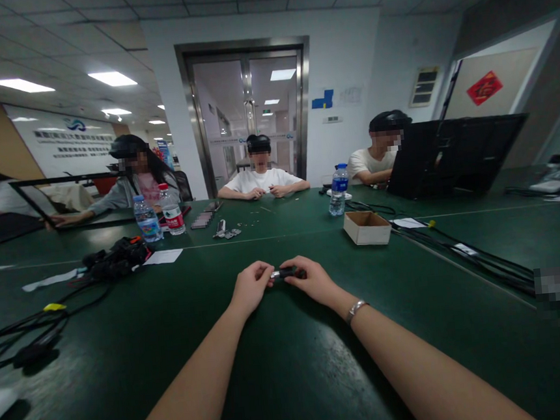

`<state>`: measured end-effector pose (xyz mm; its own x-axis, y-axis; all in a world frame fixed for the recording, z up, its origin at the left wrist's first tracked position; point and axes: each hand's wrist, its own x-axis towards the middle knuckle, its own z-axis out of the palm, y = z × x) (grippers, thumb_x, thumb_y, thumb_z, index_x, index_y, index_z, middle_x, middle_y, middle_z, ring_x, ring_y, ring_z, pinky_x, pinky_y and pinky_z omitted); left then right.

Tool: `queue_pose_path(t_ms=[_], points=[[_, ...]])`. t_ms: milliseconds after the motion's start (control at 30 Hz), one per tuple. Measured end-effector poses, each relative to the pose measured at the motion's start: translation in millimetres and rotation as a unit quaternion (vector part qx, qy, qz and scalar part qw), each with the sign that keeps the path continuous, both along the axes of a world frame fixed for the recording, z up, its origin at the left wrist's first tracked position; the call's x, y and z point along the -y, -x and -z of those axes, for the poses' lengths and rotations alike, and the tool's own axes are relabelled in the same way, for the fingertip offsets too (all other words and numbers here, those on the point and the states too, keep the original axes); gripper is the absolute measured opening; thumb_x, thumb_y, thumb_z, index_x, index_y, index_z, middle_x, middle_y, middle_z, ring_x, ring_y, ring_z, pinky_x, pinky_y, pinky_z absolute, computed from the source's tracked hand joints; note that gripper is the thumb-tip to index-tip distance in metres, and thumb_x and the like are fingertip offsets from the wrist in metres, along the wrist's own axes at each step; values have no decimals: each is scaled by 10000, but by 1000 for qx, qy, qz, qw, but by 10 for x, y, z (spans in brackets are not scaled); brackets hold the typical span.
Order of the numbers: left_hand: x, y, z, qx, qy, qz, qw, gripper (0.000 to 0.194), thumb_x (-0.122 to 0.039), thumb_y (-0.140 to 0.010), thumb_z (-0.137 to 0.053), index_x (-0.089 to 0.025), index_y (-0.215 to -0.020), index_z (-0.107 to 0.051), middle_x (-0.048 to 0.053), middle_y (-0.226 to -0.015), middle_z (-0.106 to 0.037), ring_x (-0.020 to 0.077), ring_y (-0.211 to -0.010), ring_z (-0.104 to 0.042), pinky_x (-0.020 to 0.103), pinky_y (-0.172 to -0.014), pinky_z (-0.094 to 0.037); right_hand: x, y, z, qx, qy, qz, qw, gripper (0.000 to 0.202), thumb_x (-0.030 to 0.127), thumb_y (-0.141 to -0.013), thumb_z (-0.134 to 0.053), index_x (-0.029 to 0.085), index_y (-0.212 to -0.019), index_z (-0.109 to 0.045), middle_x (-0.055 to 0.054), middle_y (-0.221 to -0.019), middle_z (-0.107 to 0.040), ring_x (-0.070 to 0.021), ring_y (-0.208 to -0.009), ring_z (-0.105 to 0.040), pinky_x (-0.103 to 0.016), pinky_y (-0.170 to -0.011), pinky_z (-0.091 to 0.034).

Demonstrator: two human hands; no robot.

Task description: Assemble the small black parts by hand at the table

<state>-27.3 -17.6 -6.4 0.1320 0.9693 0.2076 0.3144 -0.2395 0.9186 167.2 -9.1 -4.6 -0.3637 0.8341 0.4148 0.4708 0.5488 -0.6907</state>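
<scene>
Above the green table, a small black-and-silver rod-shaped object (pixel 285 272) is held level between my two hands; its exact kind is too small to make out. The fingertips of my left hand (pixel 253 283) pinch its silver end. My right hand (pixel 311 279) is closed around the black, thicker end, with part of it hidden behind the fingers. A metal bracelet (pixel 357 310) circles my right wrist.
Ahead stand an open cardboard box (pixel 368 233), a blue-labelled bottle (pixel 339 190) and two more bottles (pixel 171 210). Small metal pieces (pixel 227 233) lie near the far side. Black cables (pixel 31 343) run along the left and right. Several people sit around the green table (pixel 285 379).
</scene>
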Motion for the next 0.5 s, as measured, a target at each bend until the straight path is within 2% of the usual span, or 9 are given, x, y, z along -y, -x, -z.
queue_pose_path(t_ms=[133, 233, 500], points=[[-37, 7, 26, 20, -30, 6, 999, 201, -333, -780, -618, -186, -913, -645, 34, -849, -682, 162, -790, -643, 298, -759, -501, -8, -6, 12, -4, 0, 3, 1000, 266, 215, -770, -648, 225, -1035, -668, -21, -950, -618, -131, -786, -560, -288, -741, -464], [-51, 13, 27, 49, -38, 19, 998, 229, -283, -727, -686, -175, -924, -646, 54, -903, -687, 175, -849, -647, 324, -821, -509, -19, -9, 19, -5, 2, 6, 1000, 268, 222, -764, -654, 226, -1031, -670, -21, -951, -623, -133, -792, -562, -292, -747, -468], [-52, 21, 14, 76, -28, 54, 995, 273, -268, -669, -751, -164, -908, -670, 67, -916, -699, 184, -866, -655, 360, -871, -512, -6, -4, -1, -13, 13, 9, 1000, 242, 214, -757, -657, 222, -997, -676, -24, -960, -633, -148, -837, -580, -315, -789, -471]])
